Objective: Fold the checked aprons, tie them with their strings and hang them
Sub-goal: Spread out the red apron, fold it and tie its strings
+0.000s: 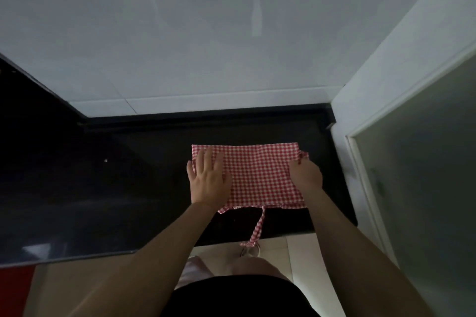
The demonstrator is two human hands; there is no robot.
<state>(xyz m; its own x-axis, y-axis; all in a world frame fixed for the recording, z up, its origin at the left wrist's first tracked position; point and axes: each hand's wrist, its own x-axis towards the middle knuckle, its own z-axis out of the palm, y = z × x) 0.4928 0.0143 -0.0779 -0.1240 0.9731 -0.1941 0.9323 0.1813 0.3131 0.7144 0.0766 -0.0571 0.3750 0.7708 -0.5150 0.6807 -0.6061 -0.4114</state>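
A red-and-white checked apron [260, 172] lies folded into a rectangle on the black countertop [128, 188]. My left hand [209, 179] presses flat on the apron's left end, fingers spread and straight. My right hand [306, 174] is at the apron's right edge, its fingers curled and pinching the cloth near the right corner. One checked string [258, 226] hangs from the apron's near edge over the counter's front.
A white tiled wall [231, 33] rises behind the counter. A white door frame [365, 162] stands close on the right. The counter runs on to the left. Light floor tiles and my legs show below the counter's front edge.
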